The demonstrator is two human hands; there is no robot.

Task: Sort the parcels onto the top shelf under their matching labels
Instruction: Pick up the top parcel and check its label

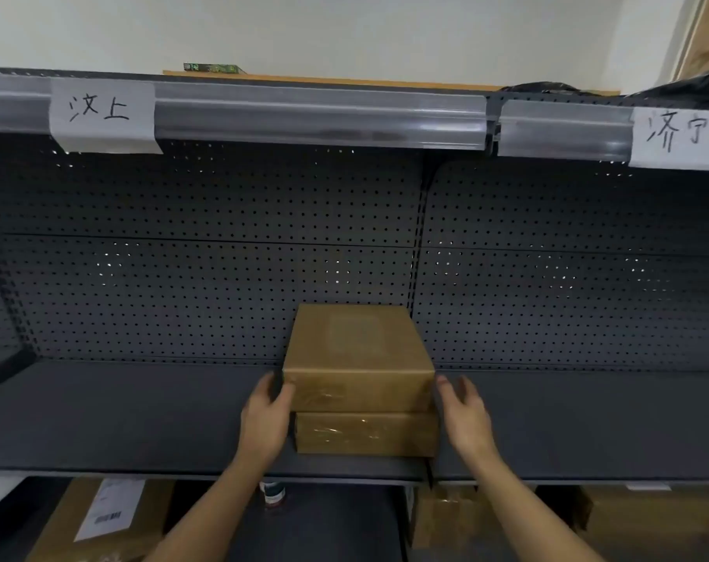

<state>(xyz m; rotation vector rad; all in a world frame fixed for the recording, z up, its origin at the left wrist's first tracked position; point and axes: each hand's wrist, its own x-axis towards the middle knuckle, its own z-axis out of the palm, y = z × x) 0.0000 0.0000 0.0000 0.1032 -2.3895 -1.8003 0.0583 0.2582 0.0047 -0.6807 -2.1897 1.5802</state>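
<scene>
Two brown taped cardboard parcels are stacked on the dark shelf [121, 419], near the middle divider. The upper parcel [358, 350] rests on the lower parcel [365, 434]. My left hand [265, 419] touches the left side of the stack, thumb on the upper parcel's front corner. My right hand [466, 415] hovers by the right side, fingers apart, a small gap from the boxes. A white handwritten label [101, 113] hangs on the rail above at the left; another label [677, 135] hangs at the right.
A perforated dark back panel [182, 285] closes the shelf. Below the shelf lie more parcels: one with a barcode label [105, 517] at the left and a brown box [450, 517] at the right. A small bottle [272, 494] stands between them.
</scene>
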